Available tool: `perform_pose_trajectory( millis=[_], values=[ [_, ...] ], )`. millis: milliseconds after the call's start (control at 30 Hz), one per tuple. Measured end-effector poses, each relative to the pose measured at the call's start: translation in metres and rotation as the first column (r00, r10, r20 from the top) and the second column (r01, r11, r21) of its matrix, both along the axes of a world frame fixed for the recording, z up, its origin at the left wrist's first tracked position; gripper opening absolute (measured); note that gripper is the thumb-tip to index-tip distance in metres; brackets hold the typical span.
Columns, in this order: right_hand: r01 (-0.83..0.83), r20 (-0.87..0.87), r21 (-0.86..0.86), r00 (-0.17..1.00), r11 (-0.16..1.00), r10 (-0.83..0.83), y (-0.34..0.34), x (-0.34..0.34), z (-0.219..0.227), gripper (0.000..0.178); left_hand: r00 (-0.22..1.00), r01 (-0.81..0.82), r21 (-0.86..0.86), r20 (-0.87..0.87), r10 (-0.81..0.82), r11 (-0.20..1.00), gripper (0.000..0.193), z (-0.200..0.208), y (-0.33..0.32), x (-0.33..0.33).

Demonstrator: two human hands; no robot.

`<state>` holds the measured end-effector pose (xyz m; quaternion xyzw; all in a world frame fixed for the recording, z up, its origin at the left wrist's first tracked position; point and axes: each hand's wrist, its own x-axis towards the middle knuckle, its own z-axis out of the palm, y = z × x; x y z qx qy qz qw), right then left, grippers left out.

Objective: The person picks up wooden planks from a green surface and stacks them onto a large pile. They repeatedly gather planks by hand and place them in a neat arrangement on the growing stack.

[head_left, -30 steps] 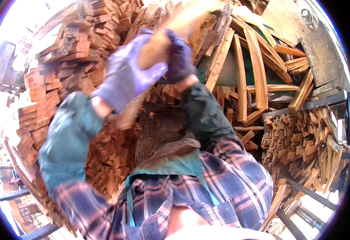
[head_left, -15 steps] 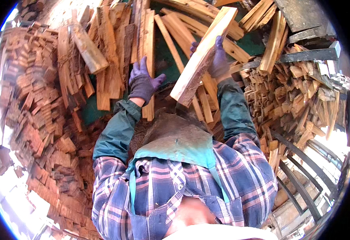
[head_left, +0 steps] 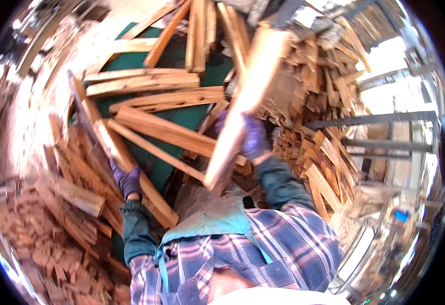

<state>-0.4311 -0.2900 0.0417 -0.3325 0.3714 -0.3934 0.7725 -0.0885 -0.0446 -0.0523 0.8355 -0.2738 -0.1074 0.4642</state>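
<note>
My right hand (head_left: 253, 134), in a purple glove, is closed around a long split piece of firewood (head_left: 248, 104). The piece is tilted, its lower end above my dirty apron (head_left: 202, 213), and is blurred by motion. My left hand (head_left: 126, 181), also gloved, has its fingers apart over the pieces at the left. It lies beside a long pale split piece (head_left: 153, 201) and a dark-edged one (head_left: 87, 114); whether it touches either I cannot tell. More split pieces (head_left: 164, 129) lie across the green surface (head_left: 181, 58) between and beyond my hands.
Stacked firewood (head_left: 39, 239) fills the lower left. A jumbled heap of split wood (head_left: 329, 162) rises at the right, beside dark metal bars (head_left: 380, 119). Pale, dusty ground (head_left: 34, 112) shows at the far left.
My view has swung to the right, so the piles sit further left. The right hand still holds the firewood, now steeper. My left hand has moved down toward the long pieces at the left.
</note>
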Motion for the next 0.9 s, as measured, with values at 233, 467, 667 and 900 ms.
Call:
perform_pose_trajectory(
  millis=[233, 467, 667, 900],
  values=[
    [0.219, -0.378, -0.616, 0.76, 0.757, -0.528, -0.243, -0.091, 0.164, 0.073, 0.985, -0.082, 0.031, -0.15, 0.086, 0.996, 0.102, -0.015, 0.003, 0.011],
    [-0.093, -0.544, -0.477, 0.812, 0.874, -0.211, -0.297, -0.036, -0.065, 0.042, 0.948, -0.168, -0.169, -0.296, 0.113, 0.971, 0.102, 0.034, 0.033, 0.022],
    [-0.378, -0.731, -0.451, 0.677, 0.809, -0.09, -0.351, 0.098, -0.102, 0.078, 0.888, -0.296, 0.448, 0.454, 0.071, 0.844, 0.093, 0.064, 0.019, 0.057],
    [-0.321, -0.393, -0.914, 0.852, 0.249, -0.344, -0.164, 0.183, -0.033, 0.045, 0.842, -0.531, 0.57, 0.438, 0.315, 0.627, 0.096, 0.069, 0.046, 0.034]
  ],
)
